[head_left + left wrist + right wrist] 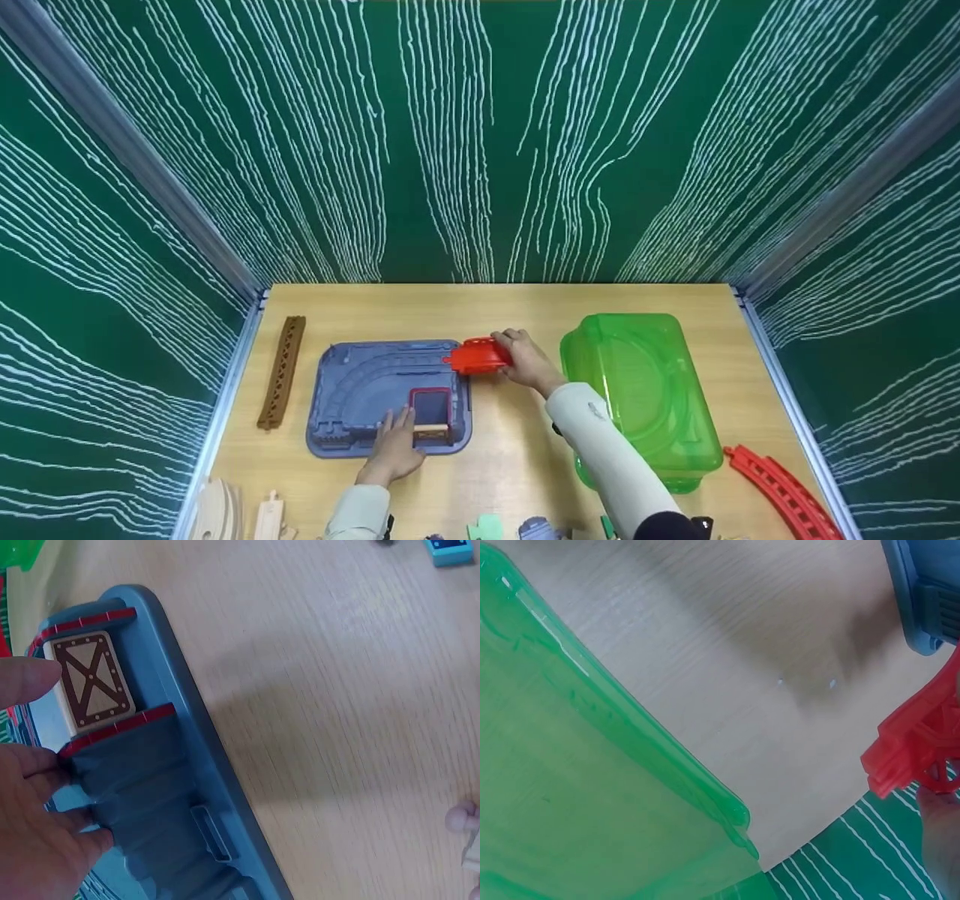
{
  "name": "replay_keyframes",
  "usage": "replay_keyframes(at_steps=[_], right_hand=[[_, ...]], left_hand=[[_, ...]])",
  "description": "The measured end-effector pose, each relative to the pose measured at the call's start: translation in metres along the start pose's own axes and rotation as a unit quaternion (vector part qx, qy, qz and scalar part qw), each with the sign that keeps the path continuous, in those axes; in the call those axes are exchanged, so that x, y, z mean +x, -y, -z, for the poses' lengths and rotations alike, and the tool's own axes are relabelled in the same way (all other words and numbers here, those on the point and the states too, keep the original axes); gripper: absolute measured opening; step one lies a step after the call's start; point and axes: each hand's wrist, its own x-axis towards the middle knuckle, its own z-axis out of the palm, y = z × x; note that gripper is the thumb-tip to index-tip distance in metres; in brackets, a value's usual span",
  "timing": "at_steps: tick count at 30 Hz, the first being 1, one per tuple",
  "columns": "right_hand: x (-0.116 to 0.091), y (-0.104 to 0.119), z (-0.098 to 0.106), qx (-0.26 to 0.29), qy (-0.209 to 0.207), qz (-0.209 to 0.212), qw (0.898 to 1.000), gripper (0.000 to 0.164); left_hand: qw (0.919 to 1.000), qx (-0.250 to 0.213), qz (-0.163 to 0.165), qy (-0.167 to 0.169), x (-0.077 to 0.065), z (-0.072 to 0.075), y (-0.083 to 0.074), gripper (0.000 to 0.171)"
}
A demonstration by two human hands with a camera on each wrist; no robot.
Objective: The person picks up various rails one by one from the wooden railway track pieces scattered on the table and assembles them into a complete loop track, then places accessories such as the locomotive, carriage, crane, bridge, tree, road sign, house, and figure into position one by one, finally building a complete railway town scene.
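Right hand (531, 364) grips the red plastic track piece (478, 356) at the far right corner of the blue-grey moulded plastic base (375, 390). Left hand (396, 450) — unclenched, fingers extended — touches the base's near side by the beige, brown-crossed rectangular block (91, 676). Risk: misaligned red end could skid off; uneven push could shift base left.

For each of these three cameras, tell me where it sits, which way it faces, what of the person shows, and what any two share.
Head: worn on the head, facing forward and down at the table; left hand, right hand and both sleeves show.
Left wrist: worn there, facing the blue base and wooden panel; part of the left hand shows at left.
Right wrist: worn there, facing the green container and red track piece; part of the right hand shows at right.
Shared: head and right wrist both show the green container and red track piece.
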Motion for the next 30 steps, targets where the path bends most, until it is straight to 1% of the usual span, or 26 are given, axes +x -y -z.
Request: replay_keyframes(at_steps=[5,12,17,23,26,30], right_hand=[[-0.002,-0.001,-0.004,-0.003,0.003,-0.007,1.0,0.067],[-0.005,-0.001,-0.011,0.023,0.019,-0.037,0.999,0.077],[-0.005,-0.001,-0.012,0.037,0.022,-0.046,0.998,0.081],[-0.004,-0.003,-0.016,0.056,0.012,-0.046,0.997,0.081],[-0.005,-0.004,-0.019,0.067,0.007,-0.051,0.996,0.082],[-0.005,-0.005,-0.02,0.077,-0.002,-0.054,0.996,0.078]], left_hand=[[1.0,0.005,-0.004,-0.001,-0.002,0.001,0.0,0.07],[0.9998,0.016,-0.007,-0.013,-0.003,-0.002,0.001,0.07],[0.9998,0.008,-0.008,-0.014,-0.004,-0.003,0.002,0.07],[0.9995,0.018,-0.015,-0.023,-0.003,-0.003,0.004,0.071],[0.9997,0.012,-0.013,-0.015,-0.001,-0.002,0.004,0.073],[0.9999,-0.002,-0.013,-0.008,-0.001,-0.002,0.004,0.075]])
